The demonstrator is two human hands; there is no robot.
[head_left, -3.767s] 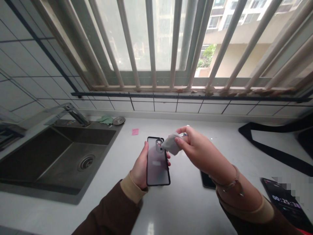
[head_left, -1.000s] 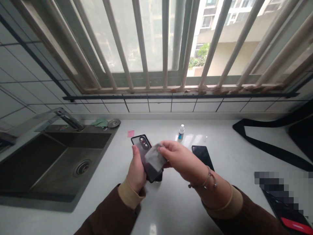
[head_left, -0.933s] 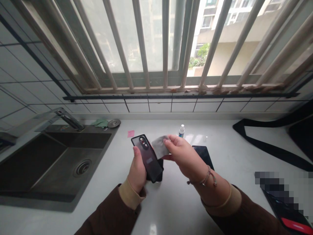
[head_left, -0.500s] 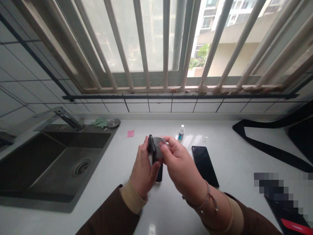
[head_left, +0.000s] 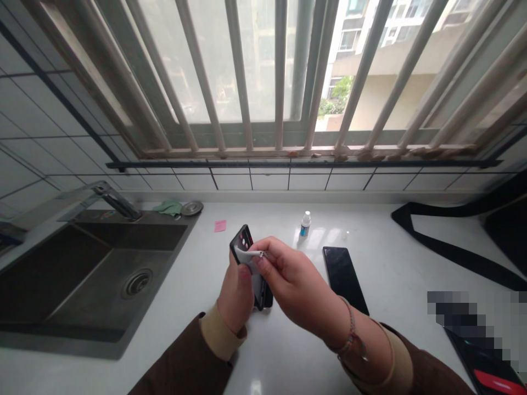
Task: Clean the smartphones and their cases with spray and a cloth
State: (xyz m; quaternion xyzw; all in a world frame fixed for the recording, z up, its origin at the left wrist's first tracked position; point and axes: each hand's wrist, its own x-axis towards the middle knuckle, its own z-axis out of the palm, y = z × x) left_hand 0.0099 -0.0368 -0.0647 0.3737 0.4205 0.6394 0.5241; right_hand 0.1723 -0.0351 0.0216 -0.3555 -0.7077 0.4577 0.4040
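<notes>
My left hand (head_left: 236,293) is closed around a black phone case (head_left: 236,241), held tilted above the counter; light spots show at its camera cut-outs. Between the thumb and fingers of my right hand (head_left: 284,271) is a pinched grey-white cloth (head_left: 246,253), which touches the inner face of the case. Part of the cloth is hidden by my fingers. Beneath the case, a dark phone (head_left: 269,300) lies on the counter, mostly covered from view. Just right of my right hand rests a black tablet-like slab (head_left: 345,277).
A small white bottle (head_left: 305,224) stands on the white counter (head_left: 185,307) behind my hands. Left of it lies a pink sticky note (head_left: 220,226). The sink (head_left: 99,280) takes up the left side. A black strap (head_left: 453,249) lies at right, near a red-and-black object (head_left: 494,378).
The case has turned from edge-on to showing its face and tilted left. My right hand has drawn the cloth across it, now seen as a thin fold.
</notes>
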